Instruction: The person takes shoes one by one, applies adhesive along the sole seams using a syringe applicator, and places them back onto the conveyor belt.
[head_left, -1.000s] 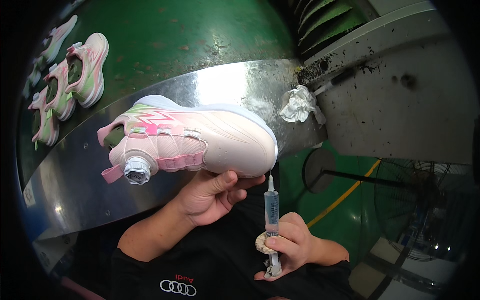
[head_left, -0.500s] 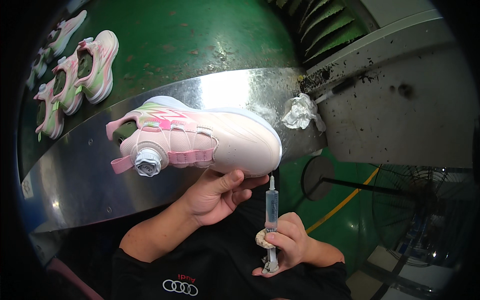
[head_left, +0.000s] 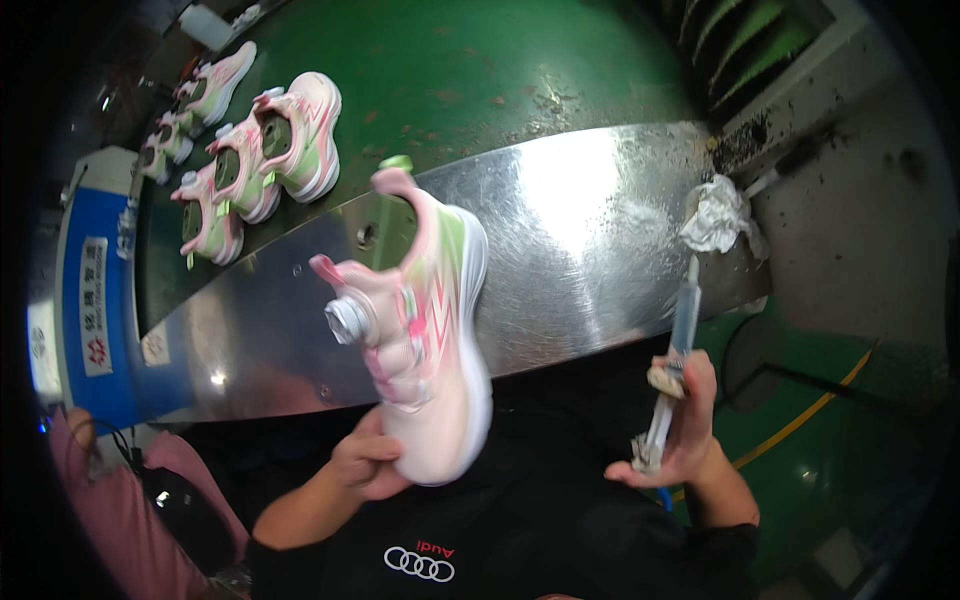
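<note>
A pink sneaker [head_left: 432, 330] with green and white trim and a dial closure is gripped at its toe by my left hand [head_left: 370, 458]. Its toe points down toward me and its heel up and away. My right hand [head_left: 690, 420], off to the right, is wrapped round a syringe [head_left: 685, 325] of clear liquid, tip upward. Worn, whitish wrapping covers the syringe's finger flange and plunger end. The tip is well apart from the sneaker.
A metal ledge [head_left: 560, 200] borders the green surface [head_left: 430, 80]. Several similar sneakers [head_left: 245, 170] stand at the far left. Crumpled white paper [head_left: 715, 215] lies at the ledge's right end. Someone in a pink sleeve [head_left: 190, 470] is at left, near a blue and white panel [head_left: 100, 310].
The sneaker has swung from lying sideways to toe-down, its toe now in my left hand's grip. My right hand has drawn the syringe away to the right. The view has shifted left.
</note>
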